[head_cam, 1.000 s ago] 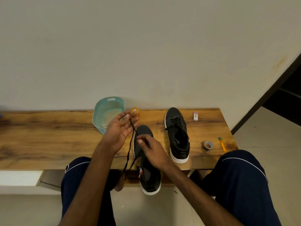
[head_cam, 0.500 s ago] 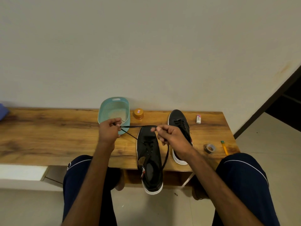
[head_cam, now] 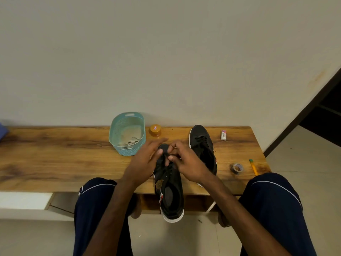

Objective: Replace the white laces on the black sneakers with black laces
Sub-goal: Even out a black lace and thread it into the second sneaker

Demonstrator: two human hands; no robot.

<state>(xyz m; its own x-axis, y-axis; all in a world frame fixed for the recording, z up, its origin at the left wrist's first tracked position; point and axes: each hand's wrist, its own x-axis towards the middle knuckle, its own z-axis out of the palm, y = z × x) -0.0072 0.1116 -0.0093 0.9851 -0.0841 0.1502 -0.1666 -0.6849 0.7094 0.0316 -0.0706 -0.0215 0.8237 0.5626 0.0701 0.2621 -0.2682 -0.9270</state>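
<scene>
While near sneaker (head_cam: pixel 170 191) overhangs table (head_cam: pixel 55 159) edge | left hand (head_cam: pixel 143 163) fingers straight | right hand (head_cam: pixel 190 163) pinches black lace (head_cam: pixel 167 153)

on the table (head_cam: pixel 55 159), basket (head_cam: pixel 129 150) lies behind-left of the near sneaker (head_cam: pixel 169 196), jar (head_cam: pixel 155 130) behind it, second sneaker (head_cam: pixel 202 143), tape roll (head_cam: pixel 237 168), pen (head_cam: pixel 253 166) to its right.

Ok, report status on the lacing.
Left hand flat, thumb on toe of near sneaker. Right hand pinching black lace at front eyelets. Far sneaker laced black. Nothing blocking.
</scene>
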